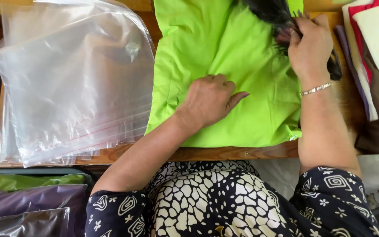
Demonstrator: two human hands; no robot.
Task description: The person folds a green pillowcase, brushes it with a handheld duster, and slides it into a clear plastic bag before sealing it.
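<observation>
The left hand (209, 100) is pressing down on the middle of a bright green cloth (242, 52), its fingers curled under into a loose fist and the thumb pointing right along the fabric. The cloth is lying flat across a wooden table (224, 153), filling the middle of it from the near edge to the far edge. At the far right corner of the cloth, the right hand (309, 48) is closing its fingers together on a dark, feathery bunch (270, 13) that is trailing off toward the far edge; a thin silver bracelet (316, 89) is sitting on that wrist. To the left, a thick stack of clear zip bags (71, 83) is covering the table, just beside the green cloth. To the right, a pile of folded fabrics (373, 57) in white, red, purple and brown is lying next to the right forearm. Near left, below the table, bagged cloths (31, 202) in green and purple are stacked.
</observation>
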